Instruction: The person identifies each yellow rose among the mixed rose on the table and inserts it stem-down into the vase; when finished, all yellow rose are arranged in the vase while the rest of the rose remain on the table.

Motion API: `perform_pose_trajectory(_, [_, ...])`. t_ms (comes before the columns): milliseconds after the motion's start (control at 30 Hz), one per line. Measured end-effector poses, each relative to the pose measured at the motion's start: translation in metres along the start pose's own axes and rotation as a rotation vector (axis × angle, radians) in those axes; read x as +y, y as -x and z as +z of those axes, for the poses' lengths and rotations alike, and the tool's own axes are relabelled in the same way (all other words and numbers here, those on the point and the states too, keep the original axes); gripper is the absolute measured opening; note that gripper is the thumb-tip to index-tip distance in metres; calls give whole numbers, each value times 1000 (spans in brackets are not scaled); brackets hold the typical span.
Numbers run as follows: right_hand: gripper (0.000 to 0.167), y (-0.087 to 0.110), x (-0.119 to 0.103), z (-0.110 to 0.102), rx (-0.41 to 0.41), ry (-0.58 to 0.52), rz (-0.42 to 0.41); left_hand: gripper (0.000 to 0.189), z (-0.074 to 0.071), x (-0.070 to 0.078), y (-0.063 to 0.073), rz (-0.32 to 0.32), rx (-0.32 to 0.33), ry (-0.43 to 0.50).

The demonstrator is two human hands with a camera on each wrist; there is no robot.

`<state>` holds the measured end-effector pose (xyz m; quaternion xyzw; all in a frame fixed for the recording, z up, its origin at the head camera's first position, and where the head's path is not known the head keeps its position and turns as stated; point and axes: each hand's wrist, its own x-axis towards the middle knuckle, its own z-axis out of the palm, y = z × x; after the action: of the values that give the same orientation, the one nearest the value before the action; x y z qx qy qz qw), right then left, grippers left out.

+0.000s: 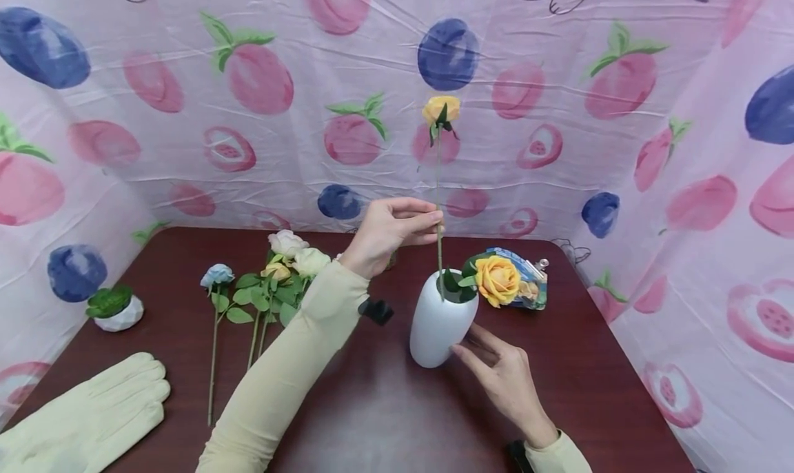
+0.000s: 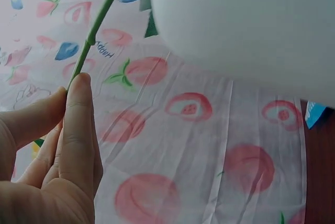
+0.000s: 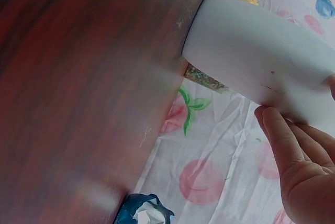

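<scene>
A yellow rose [image 1: 442, 107] stands upright with its stem pinched between the thumb and fingertips of my left hand [image 1: 397, 230]. In the left wrist view the green stem [image 2: 97, 25] rises from those fingertips. The stem's lower end is at the mouth of the white vase [image 1: 434, 331]. My right hand [image 1: 505, 383] holds the vase low on its right side, thumb on the near face and fingers behind. The right wrist view shows fingers [image 3: 285, 140] against the vase wall. Another open, orange-yellow rose [image 1: 498, 280] leans out over the vase's right rim.
Left on the table lie a blue rose [image 1: 217, 275] and white roses [image 1: 288, 243] with leafy stems. A potted succulent [image 1: 114, 311] and a cream glove [image 1: 93, 414] are farther left. Behind the vase lies a blue packet [image 1: 535, 287] with a clip. Fruit-print cloth [image 1: 384, 59] surrounds the table.
</scene>
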<state>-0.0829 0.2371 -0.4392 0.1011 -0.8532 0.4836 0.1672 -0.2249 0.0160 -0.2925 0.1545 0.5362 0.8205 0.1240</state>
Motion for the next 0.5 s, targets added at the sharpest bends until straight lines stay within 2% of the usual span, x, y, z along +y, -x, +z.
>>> perform_pose_trajectory(300, [49, 0, 0, -1, -14, 15, 22, 18, 17, -5, -20, 4, -15, -10])
perform_pose_trajectory(367, [49, 0, 1, -1, -13, 17, 17, 19, 19, -10, -19, -18, -33, -37])
perform_pose_trajectory(500, [48, 0, 1, -2, -12, 18, 11, 21, 19, -24, -9, -44, -96, -153])
